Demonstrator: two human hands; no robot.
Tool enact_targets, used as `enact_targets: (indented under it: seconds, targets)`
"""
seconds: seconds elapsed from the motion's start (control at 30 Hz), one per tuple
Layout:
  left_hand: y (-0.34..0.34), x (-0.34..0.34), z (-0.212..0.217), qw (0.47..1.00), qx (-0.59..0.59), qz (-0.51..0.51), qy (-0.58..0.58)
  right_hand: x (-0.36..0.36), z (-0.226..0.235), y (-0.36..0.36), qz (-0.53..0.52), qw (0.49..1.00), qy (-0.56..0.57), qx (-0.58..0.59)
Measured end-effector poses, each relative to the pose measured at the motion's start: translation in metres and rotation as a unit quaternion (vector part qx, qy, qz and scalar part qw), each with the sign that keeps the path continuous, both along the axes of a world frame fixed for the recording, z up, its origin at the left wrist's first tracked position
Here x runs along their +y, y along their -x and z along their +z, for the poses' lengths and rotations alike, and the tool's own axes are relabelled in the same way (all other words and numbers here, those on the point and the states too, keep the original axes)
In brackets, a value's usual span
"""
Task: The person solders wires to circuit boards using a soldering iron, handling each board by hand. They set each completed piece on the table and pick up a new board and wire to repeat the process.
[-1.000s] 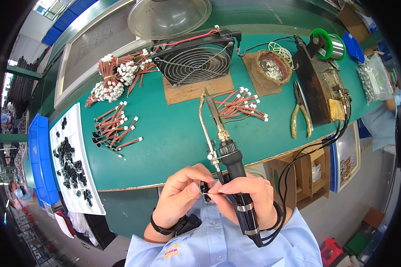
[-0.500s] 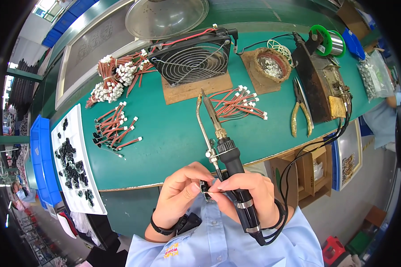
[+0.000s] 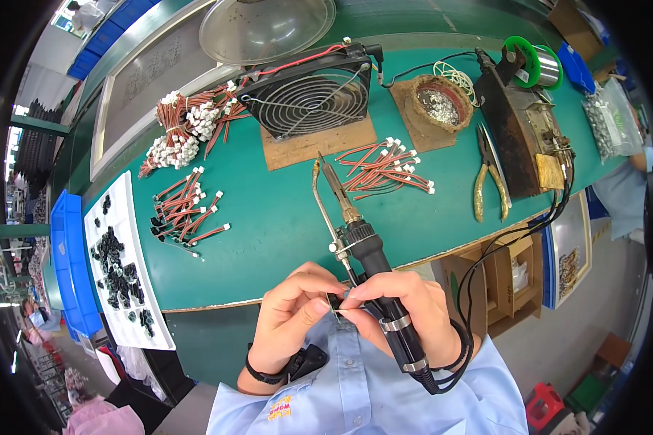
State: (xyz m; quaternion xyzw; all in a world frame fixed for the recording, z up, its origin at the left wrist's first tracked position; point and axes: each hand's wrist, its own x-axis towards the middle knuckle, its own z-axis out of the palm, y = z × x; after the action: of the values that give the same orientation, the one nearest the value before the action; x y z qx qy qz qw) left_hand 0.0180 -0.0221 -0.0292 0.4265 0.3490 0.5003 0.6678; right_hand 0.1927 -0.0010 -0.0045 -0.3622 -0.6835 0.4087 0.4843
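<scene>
My left hand (image 3: 289,312) is closed, pinching a small black part (image 3: 333,300) between thumb and forefinger in front of my chest. My right hand (image 3: 413,310) wraps round a black-handled soldering iron (image 3: 370,250), which tilts with its tip up and to the left over the green bench. A thin solder feed tube (image 3: 323,199) runs alongside the iron. The thumb and forefinger of that same hand meet the black part, and a thin light wire seems to lie between them; its far end is hidden by the fingers.
A fan (image 3: 312,98) stands behind two piles of red-black wires (image 3: 388,168) with white connectors. Pliers (image 3: 480,185), a solder pot (image 3: 442,105) and a solder spool (image 3: 548,69) lie right. A white tray (image 3: 134,239) of black parts sits left, beside a blue bin (image 3: 69,254).
The soldering iron has swung slightly left and its tip has dropped a little. Both hands keep their hold on the things in them. A pink-clothed person has come into view at lower left.
</scene>
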Motion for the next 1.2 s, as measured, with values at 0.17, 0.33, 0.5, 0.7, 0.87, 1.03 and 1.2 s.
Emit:
enact_targets:
  seconds: [0.17, 0.33, 0.5, 0.7, 0.87, 1.03, 1.2]
  targets:
    - [0.002, 0.003, 0.004, 0.999, 0.041, -0.005, -0.008, 0.004, -0.003, -0.002, 0.014, 1.000, 0.010, 0.016]
    - [-0.004, 0.004, 0.005, 1.000, 0.002, -0.011, 0.025, 0.005, -0.002, -0.005, -0.013, 1.000, -0.016, -0.013]
    - [-0.011, 0.008, 0.010, 0.996, -0.059, -0.015, 0.071, 0.003, -0.009, -0.008, -0.069, 0.996, -0.024, -0.043]
    - [-0.013, 0.014, 0.015, 0.989, -0.030, 0.045, 0.136, 0.013, -0.012, -0.028, -0.145, 0.975, -0.131, -0.105]
    - [-0.009, 0.023, 0.011, 0.985, -0.055, 0.115, 0.115, -0.019, -0.025, -0.038, -0.174, 0.981, -0.061, 0.054]
    - [-0.006, 0.025, 0.008, 0.979, -0.086, 0.144, 0.118, -0.025, -0.025, -0.054, -0.051, 0.990, -0.113, -0.074]
    - [-0.006, 0.025, 0.007, 0.978, -0.088, 0.148, 0.115, -0.026, -0.024, -0.048, 0.035, 0.975, -0.142, -0.167]
